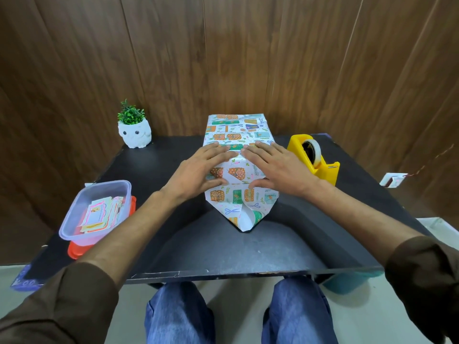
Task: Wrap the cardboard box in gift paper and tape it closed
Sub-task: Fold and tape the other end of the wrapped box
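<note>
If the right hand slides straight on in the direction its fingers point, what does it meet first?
Most likely the left hand. The right hand lies flat on the wrapped box, fingers aimed far-left, and both hands' fingertips almost touch there.

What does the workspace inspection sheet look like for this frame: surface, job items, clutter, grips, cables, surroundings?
Surface: black table, scuffed near its front edge.
Job's things: wrapped box at centre; near flap folded to a point, lying on the table, no tape seen on it; yellow tape dispenser to its right.
Clutter: clear container of paper slips on an orange lid, left; owl planter, back left.
Grips: left hand and right hand flat on the box top, fingers straight, pressing paper.
Cables: thin wire from a wall plate, far right.
Surroundings: wood-panel wall behind.
</note>
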